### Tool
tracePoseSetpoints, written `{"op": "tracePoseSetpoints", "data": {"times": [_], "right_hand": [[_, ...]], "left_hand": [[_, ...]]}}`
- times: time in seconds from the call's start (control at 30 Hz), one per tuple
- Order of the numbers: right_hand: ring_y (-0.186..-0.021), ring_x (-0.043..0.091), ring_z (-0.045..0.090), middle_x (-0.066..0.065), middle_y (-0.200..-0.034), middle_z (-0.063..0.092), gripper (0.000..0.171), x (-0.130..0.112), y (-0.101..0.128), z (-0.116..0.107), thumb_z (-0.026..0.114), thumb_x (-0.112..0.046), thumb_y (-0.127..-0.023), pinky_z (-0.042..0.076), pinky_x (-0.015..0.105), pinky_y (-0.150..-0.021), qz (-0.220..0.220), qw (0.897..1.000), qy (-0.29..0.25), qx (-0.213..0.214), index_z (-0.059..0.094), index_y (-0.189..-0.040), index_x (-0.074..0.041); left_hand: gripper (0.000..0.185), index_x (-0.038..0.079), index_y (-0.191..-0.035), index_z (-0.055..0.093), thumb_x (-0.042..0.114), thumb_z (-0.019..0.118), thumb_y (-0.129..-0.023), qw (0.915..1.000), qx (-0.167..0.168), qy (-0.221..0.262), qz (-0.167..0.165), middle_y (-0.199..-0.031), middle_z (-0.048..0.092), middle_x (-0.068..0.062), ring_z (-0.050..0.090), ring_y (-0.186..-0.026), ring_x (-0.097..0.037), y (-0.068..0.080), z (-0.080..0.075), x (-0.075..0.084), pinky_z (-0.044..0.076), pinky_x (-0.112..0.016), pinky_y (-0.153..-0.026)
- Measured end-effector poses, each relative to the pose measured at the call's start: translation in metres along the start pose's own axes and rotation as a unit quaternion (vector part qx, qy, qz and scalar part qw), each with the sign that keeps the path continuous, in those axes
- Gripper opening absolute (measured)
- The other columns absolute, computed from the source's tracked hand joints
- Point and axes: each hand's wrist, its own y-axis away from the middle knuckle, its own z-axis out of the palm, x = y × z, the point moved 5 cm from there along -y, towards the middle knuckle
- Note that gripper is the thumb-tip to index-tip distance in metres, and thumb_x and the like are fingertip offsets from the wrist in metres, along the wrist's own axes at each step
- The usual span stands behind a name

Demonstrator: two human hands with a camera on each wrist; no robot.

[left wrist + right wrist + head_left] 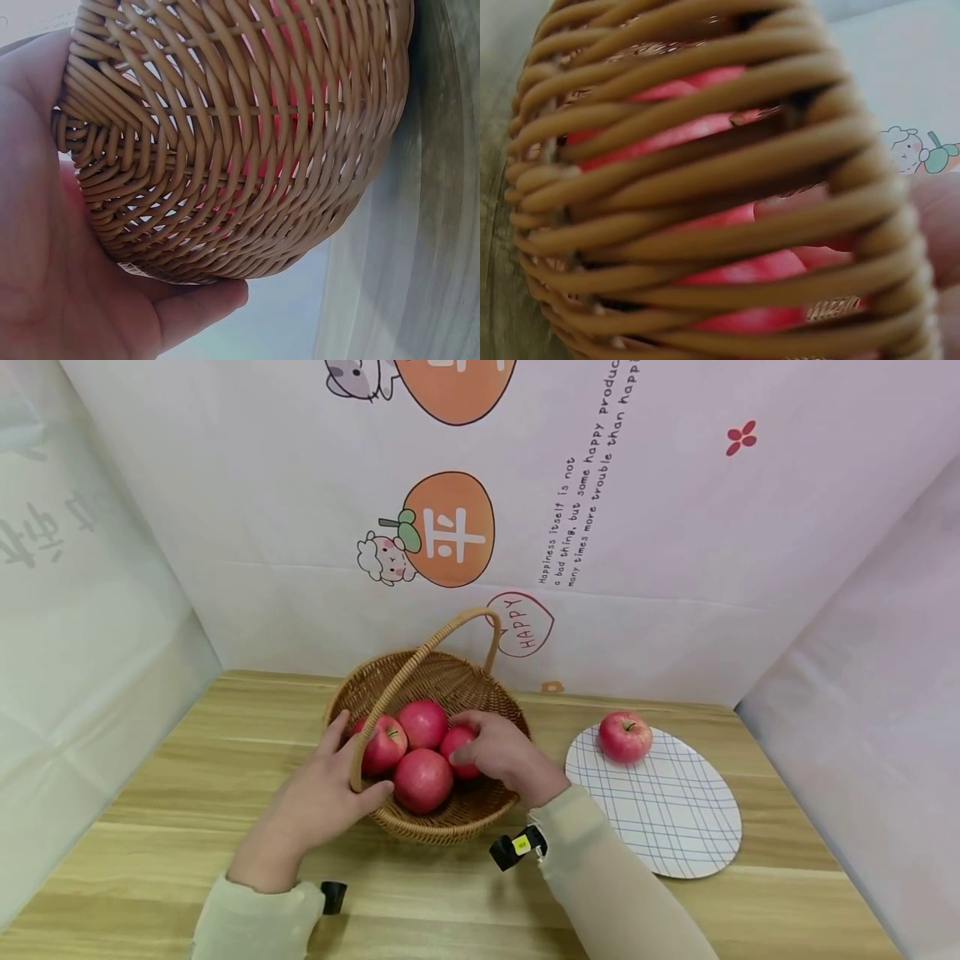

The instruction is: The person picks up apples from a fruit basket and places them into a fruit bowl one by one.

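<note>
A brown wicker basket (pixel 442 833) with an arched handle stands on the table, holding several red apples (pixel 423 781). My left hand (pixel 318 797) grips its left side at the foot of the handle, thumb over the rim and fingers along the outside. The left wrist view shows the woven wall (pixel 247 142) close up, with red apple skin behind the gaps. Inside the basket on the right, my right hand (pixel 501 752) holds an apple (pixel 459 750) from above. In the right wrist view the weave (pixel 705 180) partly hides the fingers and apples.
Right of the basket lies a white oval board (pixel 675 810) with blue crossing lines, one red apple (pixel 625 737) near its far left edge. The wood-grain table (pixel 180 777) meets a printed white backdrop (pixel 637 635) behind the basket, and pale sheets hang on both sides.
</note>
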Motion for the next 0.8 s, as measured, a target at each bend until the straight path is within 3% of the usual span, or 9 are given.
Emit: {"op": "tracePoseSetpoints", "data": {"times": [0.37, 0.8], "right_hand": [[-0.103, 0.027, 0.055, 0.009, -0.123, 0.059, 0.051, 0.0033, -0.0041, 0.0046, 0.071, 0.001, -0.083, 0.048, 0.039, -0.085, -0.016, 0.999, 0.051, 0.003, 0.065, -0.132, -0.013], [-0.094, 0.025, 0.057, 0.008, -0.114, 0.061, 0.049, 0.0035, -0.0042, 0.0085, 0.073, 0.001, -0.079, 0.050, 0.034, -0.074, -0.033, 0.996, 0.083, -0.023, 0.068, -0.125, -0.014]], "left_hand": [[0.081, 0.002, -0.153, 0.037, 0.046, 0.066, -0.091, 1.0000, 0.004, 0.000, 0.002, -0.162, 0.011, -0.023, 0.044, -0.129, -0.050, -0.0008, 0.0005, -0.0003, 0.041, -0.064, -0.095], [0.079, 0.006, -0.154, 0.038, 0.044, 0.067, -0.091, 1.0000, 0.007, 0.001, 0.004, -0.162, 0.011, -0.024, 0.046, -0.127, -0.050, 0.0001, -0.0001, 0.0016, 0.042, -0.063, -0.095]]}}
